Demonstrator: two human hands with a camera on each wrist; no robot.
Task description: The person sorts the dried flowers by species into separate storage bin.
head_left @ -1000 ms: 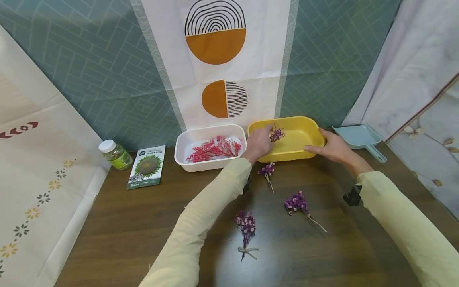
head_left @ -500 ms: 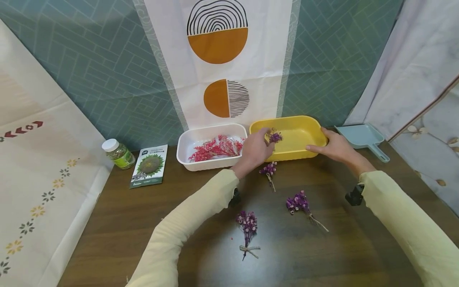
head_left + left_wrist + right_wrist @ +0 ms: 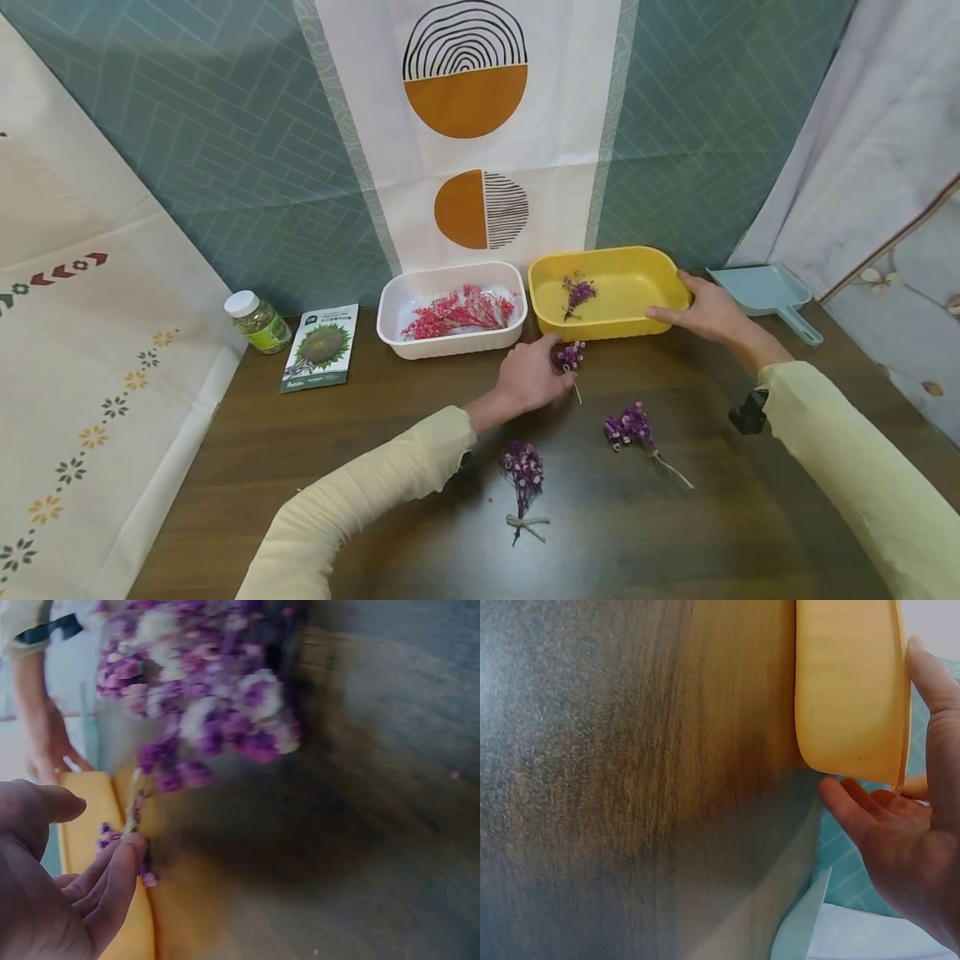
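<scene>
Gripping the yellow tub (image 3: 637, 287) with the right hand (image 3: 712, 312); holding the left hand (image 3: 532, 375) wide at a twine-tied bunch (image 3: 571, 357); showing one purple sprig (image 3: 578, 293) already lying inside the tub, beyond the left hand; apparently leaving this one outside, with a bow-tied bunch (image 3: 525, 475) bodyward and a splayed bunch (image 3: 632, 427) rightward of that hand

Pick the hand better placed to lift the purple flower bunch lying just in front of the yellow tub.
Probably the left hand: its fingers are at that purple flower bunch, while the right hand holds the yellow tub at its right end.
</scene>
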